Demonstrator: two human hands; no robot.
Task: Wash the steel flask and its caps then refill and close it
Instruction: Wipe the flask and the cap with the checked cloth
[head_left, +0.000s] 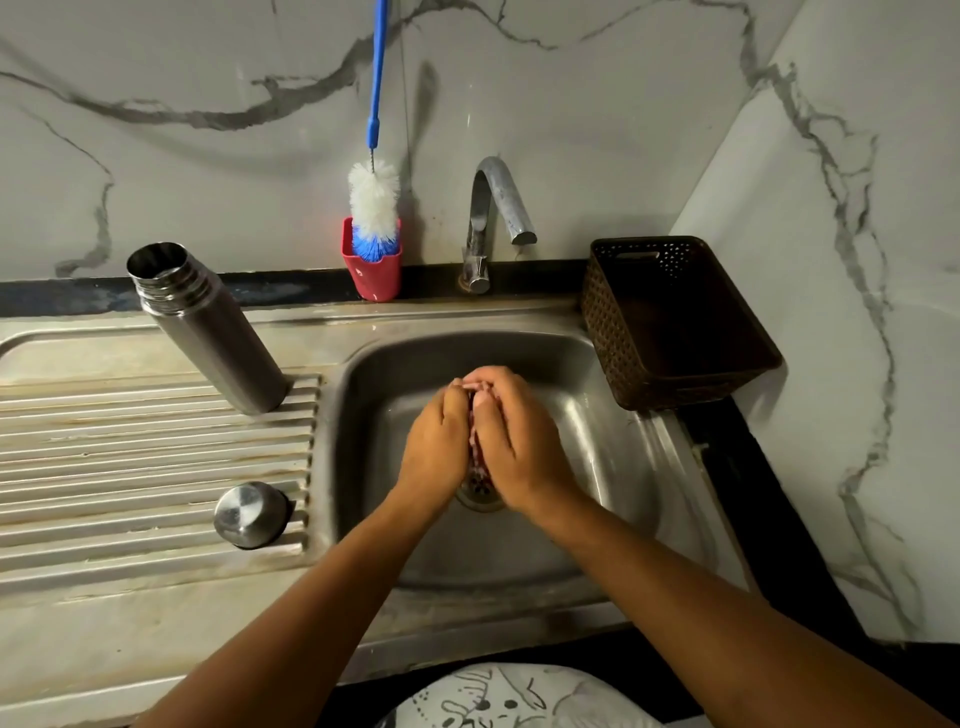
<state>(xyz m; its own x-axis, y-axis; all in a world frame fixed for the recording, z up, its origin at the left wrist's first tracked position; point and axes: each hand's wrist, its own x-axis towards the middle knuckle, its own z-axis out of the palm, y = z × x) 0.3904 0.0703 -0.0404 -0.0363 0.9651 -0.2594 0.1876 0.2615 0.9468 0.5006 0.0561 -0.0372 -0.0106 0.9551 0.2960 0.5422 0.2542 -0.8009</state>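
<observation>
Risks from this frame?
1. Open steel flask stands on the ribbed drainboard; a nudge might tip it.
2. Steel cap sits near the basin edge and may slide in.
3. Both hands, left hand and right hand, squeeze a pinkish item above the drain; it could drop.

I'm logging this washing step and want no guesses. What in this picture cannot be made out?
- Head view: the pinkish thing pressed between the left hand and right hand; the hands cover most of it and it is blurred.
- The sink drain: partly hidden under the hands.
- Inside the steel flask: too dark to tell the contents.
- The bottle brush handle: cut off by the top edge.
- Whether the tap runs: no stream is visible.
</observation>
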